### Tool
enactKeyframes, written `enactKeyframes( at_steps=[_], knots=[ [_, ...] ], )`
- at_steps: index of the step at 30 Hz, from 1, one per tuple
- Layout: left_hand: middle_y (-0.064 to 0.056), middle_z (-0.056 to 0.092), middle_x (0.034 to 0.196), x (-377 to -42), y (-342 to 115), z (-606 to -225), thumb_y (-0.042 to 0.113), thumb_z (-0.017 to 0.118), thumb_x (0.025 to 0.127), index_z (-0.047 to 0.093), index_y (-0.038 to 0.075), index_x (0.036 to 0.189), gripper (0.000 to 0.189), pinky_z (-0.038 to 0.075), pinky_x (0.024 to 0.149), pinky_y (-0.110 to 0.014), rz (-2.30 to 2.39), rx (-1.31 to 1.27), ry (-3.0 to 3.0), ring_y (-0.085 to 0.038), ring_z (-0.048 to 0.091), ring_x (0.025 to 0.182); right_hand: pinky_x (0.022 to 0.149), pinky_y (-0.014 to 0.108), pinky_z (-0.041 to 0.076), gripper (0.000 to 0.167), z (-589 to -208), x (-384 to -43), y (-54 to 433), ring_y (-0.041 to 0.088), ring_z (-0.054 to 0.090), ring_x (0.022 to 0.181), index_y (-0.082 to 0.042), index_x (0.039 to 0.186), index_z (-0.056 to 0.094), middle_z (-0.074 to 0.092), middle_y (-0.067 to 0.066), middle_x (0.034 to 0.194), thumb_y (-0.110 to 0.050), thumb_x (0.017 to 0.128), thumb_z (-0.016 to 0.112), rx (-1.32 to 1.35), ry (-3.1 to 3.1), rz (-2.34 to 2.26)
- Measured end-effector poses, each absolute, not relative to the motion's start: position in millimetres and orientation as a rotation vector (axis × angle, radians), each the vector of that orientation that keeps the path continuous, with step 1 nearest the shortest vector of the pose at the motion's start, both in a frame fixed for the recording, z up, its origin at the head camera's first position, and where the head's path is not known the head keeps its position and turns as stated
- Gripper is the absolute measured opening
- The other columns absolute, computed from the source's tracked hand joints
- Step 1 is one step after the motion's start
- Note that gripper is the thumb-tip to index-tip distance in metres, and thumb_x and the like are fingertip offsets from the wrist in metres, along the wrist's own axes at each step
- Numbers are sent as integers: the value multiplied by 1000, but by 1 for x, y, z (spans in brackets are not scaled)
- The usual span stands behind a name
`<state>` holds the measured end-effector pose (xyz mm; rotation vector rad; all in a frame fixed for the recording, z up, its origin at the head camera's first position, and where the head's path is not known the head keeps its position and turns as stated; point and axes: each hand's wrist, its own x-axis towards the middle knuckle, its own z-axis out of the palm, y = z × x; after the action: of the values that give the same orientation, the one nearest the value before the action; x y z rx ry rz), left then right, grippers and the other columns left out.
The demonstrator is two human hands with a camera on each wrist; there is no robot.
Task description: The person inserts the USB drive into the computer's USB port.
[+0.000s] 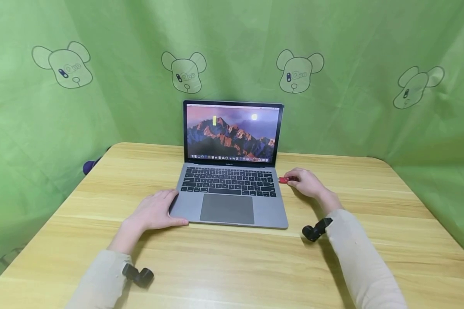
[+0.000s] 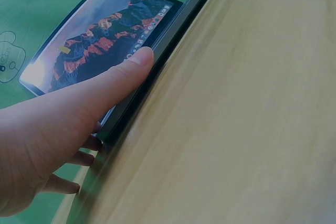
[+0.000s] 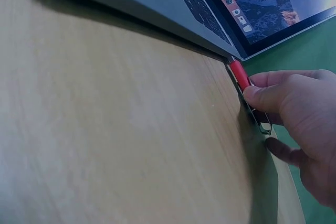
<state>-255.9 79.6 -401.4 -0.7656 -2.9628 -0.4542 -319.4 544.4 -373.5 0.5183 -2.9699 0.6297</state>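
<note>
An open laptop [image 1: 226, 209] stands on the table with its screen lit. My left hand [image 1: 154, 211] rests against its front left corner. In the left wrist view the straight thumb [image 2: 123, 77] lies along the front edge and the other fingers reach down along the left side. At the laptop's right side my right hand [image 1: 305, 182] pinches a red USB flash drive [image 3: 239, 74] between thumb and fingers. The drive's metal end points at the laptop's side edge, right at it, and a metal loop [image 3: 266, 128] hangs behind its red body.
The wooden table [image 1: 224, 266] has rounded far corners. Behind it hangs a green curtain [image 1: 239, 34] with bear-head drawings, close behind the laptop screen [image 1: 232, 133]. A small black camera is on each sleeve, left camera [image 1: 139, 275] and right camera [image 1: 316, 229].
</note>
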Motion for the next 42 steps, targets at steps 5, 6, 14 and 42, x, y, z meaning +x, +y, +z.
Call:
enactKeyframes(
  at_steps=[5,6,14,42],
  knots=[
    [-19,46,136,-256,79,-402,80,54,66,41,0,137,108,35,100,-54,-457,-762,-2963,-35,42,123,89,53,42,22,-373,-319,544,36,55,96,5,107,64,62,21,103,0,86,59,519,-2971,642],
    [-19,46,136,-256,79,-402,80,54,65,41,0,137,108,35,100,-54,-458,-762,-2963,-35,42,123,89,53,41,22,-373,-319,544,36,55,96,5,106,64,62,21,103,0,86,59,519,-2971,643],
    [-18,46,135,-256,80,-402,79,55,66,41,0,137,107,36,99,-54,-458,-762,-2960,-35,43,123,90,54,41,22,-373,-319,544,37,55,97,5,107,64,61,22,104,-1,86,59,499,-2976,653],
    [-19,46,135,-257,79,-404,80,54,65,41,-1,136,108,36,99,-54,-447,-771,-2950,-35,42,123,92,54,40,22,-374,-320,544,39,55,100,5,108,64,61,22,106,-1,87,59,515,-2964,672]
  ],
)
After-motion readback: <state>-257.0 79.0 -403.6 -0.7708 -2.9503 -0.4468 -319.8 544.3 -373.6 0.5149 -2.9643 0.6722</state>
